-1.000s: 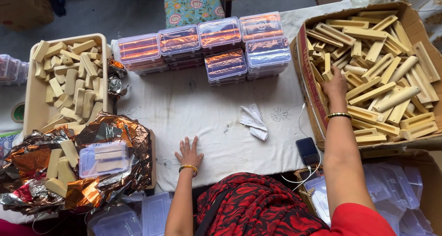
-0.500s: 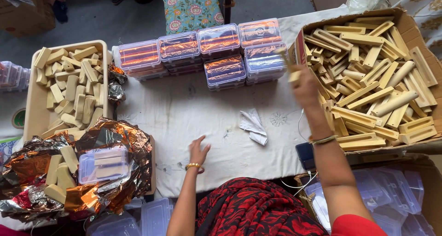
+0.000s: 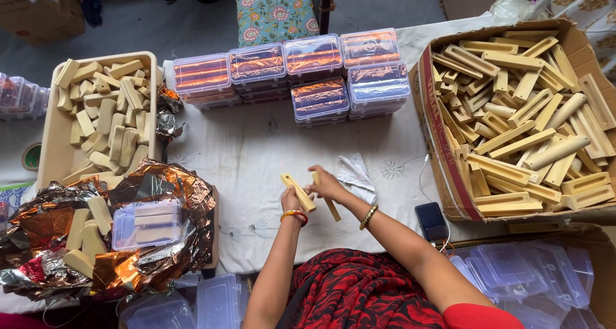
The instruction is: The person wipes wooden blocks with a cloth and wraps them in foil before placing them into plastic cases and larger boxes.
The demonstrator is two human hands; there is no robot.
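Both forearms reach out over the near middle of the bench (image 3: 269, 156), hands meeting. The left hand (image 3: 290, 201) closes its grip on one pale wooden stick (image 3: 297, 192); the right hand (image 3: 326, 185), just beside it, holds a second stick (image 3: 328, 204) angled toward the person.

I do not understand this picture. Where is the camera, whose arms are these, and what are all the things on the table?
The camera sits on a person's head and looks down, so both arms are that person's own. The left hand holds a pale wooden piece; the right hand holds a second wooden stick. They meet over a white cloth. At right, a cardboard box is full of similar wooden pieces. At left are a beige tray of shorter blocks and crumpled copper foil. At the far edge are stacked clear plastic boxes.
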